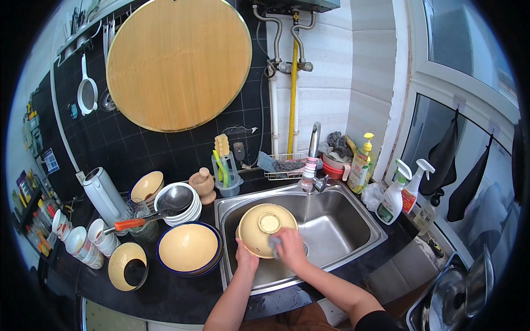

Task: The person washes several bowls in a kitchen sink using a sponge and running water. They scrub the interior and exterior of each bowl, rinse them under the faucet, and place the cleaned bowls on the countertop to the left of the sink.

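Observation:
Over the left part of the steel sink [337, 251], my left hand [246, 256] is closed on the rim of a cream-yellow bowl [251, 227]. The bowl is turned over, so its round foot ring faces up. My right hand [291, 248] presses a grey scrubber [274, 246] against the bowl's outer side near the rim. Its fingers are wrapped round the scrubber and hide part of it. Behind the bowl, a thin stream of water runs from the faucet [313, 144] into the basin.
Left of the sink stand stacked blue-rimmed plates [189, 246], a yellow bowl [122, 263], white bowls [190, 214] with a ladle [175, 199], cups [83, 243] and a kettle [104, 193]. Spray bottles [393, 198] and a dish-soap bottle [361, 165] stand on the right. Pot lids [448, 298] lie at lower right.

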Demonstrator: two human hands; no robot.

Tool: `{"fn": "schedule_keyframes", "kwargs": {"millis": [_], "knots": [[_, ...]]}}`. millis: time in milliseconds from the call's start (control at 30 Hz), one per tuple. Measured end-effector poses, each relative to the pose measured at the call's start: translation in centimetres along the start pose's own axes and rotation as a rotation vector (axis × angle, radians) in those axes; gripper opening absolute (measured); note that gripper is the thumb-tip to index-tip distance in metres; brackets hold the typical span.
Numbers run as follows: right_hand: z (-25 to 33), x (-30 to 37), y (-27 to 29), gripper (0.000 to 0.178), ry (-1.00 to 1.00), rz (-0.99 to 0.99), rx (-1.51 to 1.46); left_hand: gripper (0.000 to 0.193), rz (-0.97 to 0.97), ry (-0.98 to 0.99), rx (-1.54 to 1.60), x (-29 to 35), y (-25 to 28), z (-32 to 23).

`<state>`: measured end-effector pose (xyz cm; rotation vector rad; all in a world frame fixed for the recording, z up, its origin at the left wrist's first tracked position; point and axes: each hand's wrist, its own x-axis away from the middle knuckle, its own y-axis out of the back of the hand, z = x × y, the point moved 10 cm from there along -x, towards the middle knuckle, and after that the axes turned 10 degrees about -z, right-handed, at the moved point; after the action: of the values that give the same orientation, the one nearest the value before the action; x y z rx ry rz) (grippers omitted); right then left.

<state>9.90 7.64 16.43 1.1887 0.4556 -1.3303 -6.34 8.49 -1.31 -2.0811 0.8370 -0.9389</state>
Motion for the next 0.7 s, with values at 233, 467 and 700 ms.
{"fn": "schedule_keyframes", "kwargs": {"millis": [233, 467, 700], "knots": [[-0.7, -0.6, 2.1, 0.021, -0.064, -0.071, 0.042, 0.049, -0.040, 0.009, -0.044, -0.5, 0.8, 0.3], [-11.7, -1.0, 2.0, 0.017, -0.593, -0.199, -0.195, 0.050, 0.055, 0.095, -0.088, 1.2, -1.5, 1.2], [-14.1, 5.2, -1.3, 0.032, -0.664, -0.113, -0.115, 0.054, 0.016, -0.137, -0.128, 2.1, -2.5, -1.6]]}}
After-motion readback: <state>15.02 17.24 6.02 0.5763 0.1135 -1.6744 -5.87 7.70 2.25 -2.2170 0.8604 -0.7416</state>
